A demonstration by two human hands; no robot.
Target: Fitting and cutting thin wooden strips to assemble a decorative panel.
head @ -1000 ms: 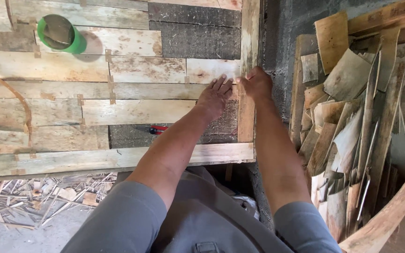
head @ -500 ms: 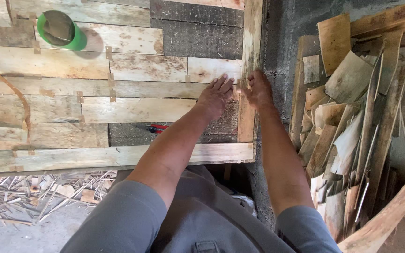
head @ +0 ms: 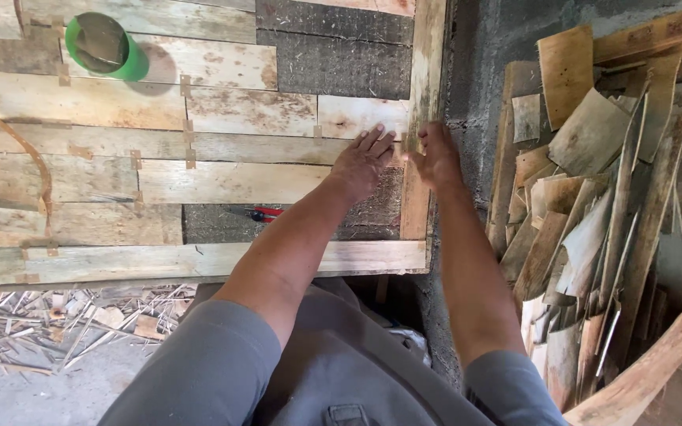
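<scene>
Two hands are being used: left hand [head: 363, 162] is being laid flat, fingers spread, on the wooden panel [head: 199, 158]; right hand [head: 438, 154] is being closed around one upright plank [head: 420, 95] at the panel's right edge. One green cup [head: 104, 46] is being kept at upper left.

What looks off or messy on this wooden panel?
The panel has unfilled gaps showing dark backing, and its boards are uneven in length. Wood scraps litter the floor below. Offcuts lie in a loose heap on the right. Both hands, left and right, press the edge strip.
</scene>
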